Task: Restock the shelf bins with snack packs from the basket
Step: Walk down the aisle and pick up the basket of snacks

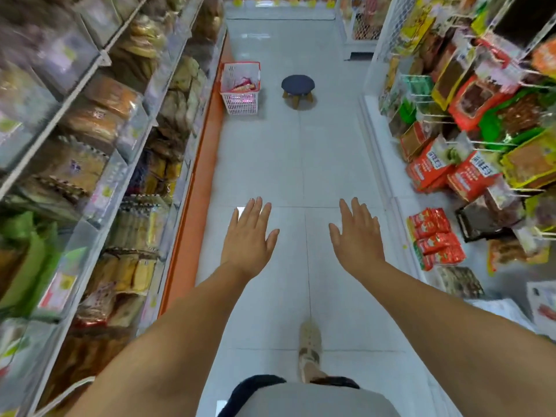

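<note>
Open tiled aisle [301, 164] between shelves [99, 164], basket [239, 100] and stool [298, 85] ahead

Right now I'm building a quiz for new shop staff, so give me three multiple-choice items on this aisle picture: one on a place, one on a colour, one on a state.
1. Where is the basket?
A. on the floor by the left shelves, left of the stool
B. on top of a shelf
C. hanging from an arm

2. What colour is the stool's seat?
A. white
B. dark blue-grey
C. orange

3. How are the left hand and right hand?
A. both grip packs
B. one grips the basket
C. both open, holding nothing

Answers: 1 A, as it stands on the tiles at the shelf base. 2 B, as the round seat is dark above wooden legs. 3 C, as the fingers are straight and spread.
</note>
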